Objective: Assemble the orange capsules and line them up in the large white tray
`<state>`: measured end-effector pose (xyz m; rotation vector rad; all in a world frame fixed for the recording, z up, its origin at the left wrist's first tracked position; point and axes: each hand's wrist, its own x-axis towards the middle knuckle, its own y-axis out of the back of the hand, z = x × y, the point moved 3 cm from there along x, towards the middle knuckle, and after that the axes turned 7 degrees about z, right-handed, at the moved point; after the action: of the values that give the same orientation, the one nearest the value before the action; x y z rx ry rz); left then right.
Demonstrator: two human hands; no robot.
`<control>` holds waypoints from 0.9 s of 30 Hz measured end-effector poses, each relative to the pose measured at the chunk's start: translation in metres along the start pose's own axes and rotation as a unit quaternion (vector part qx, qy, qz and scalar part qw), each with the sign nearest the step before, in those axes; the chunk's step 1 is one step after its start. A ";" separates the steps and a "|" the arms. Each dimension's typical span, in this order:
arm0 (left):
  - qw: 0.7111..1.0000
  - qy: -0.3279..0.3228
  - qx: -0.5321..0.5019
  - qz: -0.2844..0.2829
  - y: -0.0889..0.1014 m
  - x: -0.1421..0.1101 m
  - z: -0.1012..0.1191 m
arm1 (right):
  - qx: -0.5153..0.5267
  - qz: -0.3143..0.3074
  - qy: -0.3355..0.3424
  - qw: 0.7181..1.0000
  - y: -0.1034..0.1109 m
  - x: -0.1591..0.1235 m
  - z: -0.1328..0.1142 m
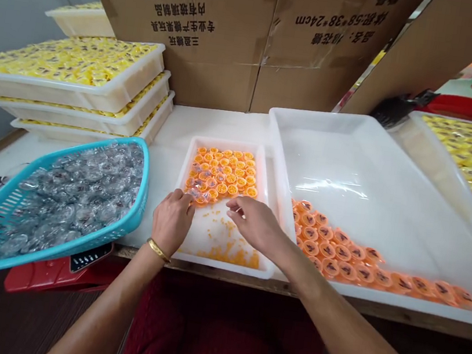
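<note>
A small white tray [264, 269] lies in front of me. Its far part is packed with small orange cups [233, 189] holding orange-yellow bits, and loose bits [229, 255] are scattered at its near end. My left hand [172, 221], with a gold bangle at the wrist, is closed at the tray's left edge, its fingertips by the nearest cups. Clear lids [200, 196] sit on cups beside those fingers; what the hand grips is hidden. Over the tray's near right side my right hand [250, 220] has bent fingers, with a gap between thumb and index and nothing visible in it.
A blue basket [142, 187] of clear plastic lids [79, 196] stands at left. At right, a large white tray [332, 149] holds rows of lidded orange cups [339, 253]. Stacked trays of yellow pieces [72, 60] stand behind the basket. Cardboard boxes [219, 75] block the back.
</note>
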<state>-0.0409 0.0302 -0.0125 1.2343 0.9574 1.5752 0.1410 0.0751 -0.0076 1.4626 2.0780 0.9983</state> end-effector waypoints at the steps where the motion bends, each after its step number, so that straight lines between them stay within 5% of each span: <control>1: 1.000 -0.018 0.007 0.004 -0.001 0.003 0.000 | -0.021 -0.003 -0.013 1.000 -0.013 0.006 -0.002; 5: 0.996 -0.084 0.012 -0.004 -0.016 0.016 0.003 | -0.099 -0.004 -0.083 0.992 -0.044 0.027 0.001; 10: 0.995 -0.097 0.019 -0.008 -0.033 0.029 0.015 | -0.130 0.007 -0.121 0.984 -0.058 0.039 0.005; 16: 0.996 -0.074 -0.041 0.002 -0.032 0.033 0.014 | -0.143 0.025 -0.127 0.981 -0.056 0.036 0.007; 20: 0.971 0.016 -0.236 0.037 -0.019 0.027 0.008 | -0.134 0.035 -0.111 0.984 -0.041 0.021 0.009; 22: 0.905 0.118 -0.408 0.015 -0.016 0.020 0.006 | -0.099 0.046 -0.095 0.990 -0.034 0.009 0.009; 27: 0.581 0.333 -0.735 -0.103 -0.019 -0.006 0.021 | 0.102 0.099 -0.071 0.987 -0.025 -0.022 0.011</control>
<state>-0.0165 0.0315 -0.0278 -0.6811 -0.1013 1.8222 0.1408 0.0530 -0.0356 1.8157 2.0098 0.7424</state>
